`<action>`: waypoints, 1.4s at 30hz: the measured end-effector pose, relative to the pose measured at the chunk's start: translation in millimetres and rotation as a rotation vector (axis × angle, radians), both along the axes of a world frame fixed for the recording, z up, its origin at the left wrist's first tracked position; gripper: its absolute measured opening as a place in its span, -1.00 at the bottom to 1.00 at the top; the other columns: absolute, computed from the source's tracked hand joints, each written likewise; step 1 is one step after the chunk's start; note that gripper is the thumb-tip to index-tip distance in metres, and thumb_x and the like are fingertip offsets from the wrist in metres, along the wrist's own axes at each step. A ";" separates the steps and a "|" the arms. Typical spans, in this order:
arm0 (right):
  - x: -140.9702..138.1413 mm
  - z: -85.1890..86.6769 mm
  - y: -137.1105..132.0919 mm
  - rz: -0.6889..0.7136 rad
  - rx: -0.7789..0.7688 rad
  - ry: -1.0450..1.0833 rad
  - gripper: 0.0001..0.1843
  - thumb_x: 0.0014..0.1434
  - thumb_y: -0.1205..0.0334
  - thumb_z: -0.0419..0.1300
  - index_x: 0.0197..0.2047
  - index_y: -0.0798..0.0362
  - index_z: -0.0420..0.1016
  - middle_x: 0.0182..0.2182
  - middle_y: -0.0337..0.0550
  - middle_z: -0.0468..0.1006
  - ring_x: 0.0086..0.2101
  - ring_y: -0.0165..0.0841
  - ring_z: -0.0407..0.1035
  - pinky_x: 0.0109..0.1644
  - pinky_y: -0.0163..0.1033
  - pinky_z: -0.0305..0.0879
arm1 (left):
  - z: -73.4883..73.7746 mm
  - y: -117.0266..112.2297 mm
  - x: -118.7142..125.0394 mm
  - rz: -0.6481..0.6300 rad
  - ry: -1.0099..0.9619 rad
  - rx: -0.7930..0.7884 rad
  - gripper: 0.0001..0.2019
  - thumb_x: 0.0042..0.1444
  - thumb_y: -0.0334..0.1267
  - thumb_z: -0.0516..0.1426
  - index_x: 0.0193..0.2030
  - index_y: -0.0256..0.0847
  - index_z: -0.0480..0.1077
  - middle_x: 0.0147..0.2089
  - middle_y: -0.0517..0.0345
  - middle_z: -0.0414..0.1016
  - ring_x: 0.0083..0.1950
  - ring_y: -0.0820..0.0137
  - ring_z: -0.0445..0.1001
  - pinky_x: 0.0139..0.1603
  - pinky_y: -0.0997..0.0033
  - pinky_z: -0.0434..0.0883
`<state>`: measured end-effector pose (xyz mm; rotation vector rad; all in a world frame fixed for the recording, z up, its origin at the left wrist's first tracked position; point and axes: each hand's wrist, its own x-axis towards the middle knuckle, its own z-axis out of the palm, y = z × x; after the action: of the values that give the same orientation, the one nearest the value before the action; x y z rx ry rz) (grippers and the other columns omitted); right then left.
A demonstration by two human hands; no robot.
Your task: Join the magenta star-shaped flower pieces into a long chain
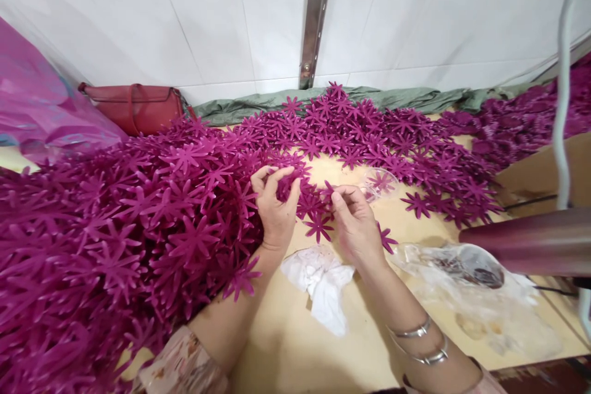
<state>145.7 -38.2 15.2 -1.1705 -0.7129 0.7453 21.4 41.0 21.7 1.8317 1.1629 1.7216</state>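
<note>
We had the right hand (356, 221) with its thumb and fingertips pinched together on a purple flower cutout (329, 187), just above the desk (281, 338) and right of the big pile (184, 240). The left hand (277, 209) was at the pile's edge, its thumb and fingers curled but apart; we could not tell whether they touched the petals behind. We judged the cutout very light and thin, its surface more velvety than slippery, soft enough for the slim petals to bend or crease and catch on their neighbours. The joined centre seemed to us the surest hold, since a petal tip, though easy to pinch, would probably let the rest flop or twist.
</note>
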 end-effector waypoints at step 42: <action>9.7 1.7 0.1 -0.028 0.041 -0.020 -0.62 0.07 0.16 0.45 -0.06 -0.11 0.46 -0.19 -0.23 0.60 -0.19 -0.35 0.50 -0.04 -0.20 0.49 | -4.1 -8.2 6.0 -0.581 0.097 -0.257 -0.78 0.22 -0.14 0.30 -0.06 -0.17 0.61 -0.02 0.00 0.53 0.08 0.26 0.54 0.20 0.27 0.46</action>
<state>155.5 -38.1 16.9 -1.1494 -0.7239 0.6938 27.4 32.8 17.6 1.8622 0.7349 1.1157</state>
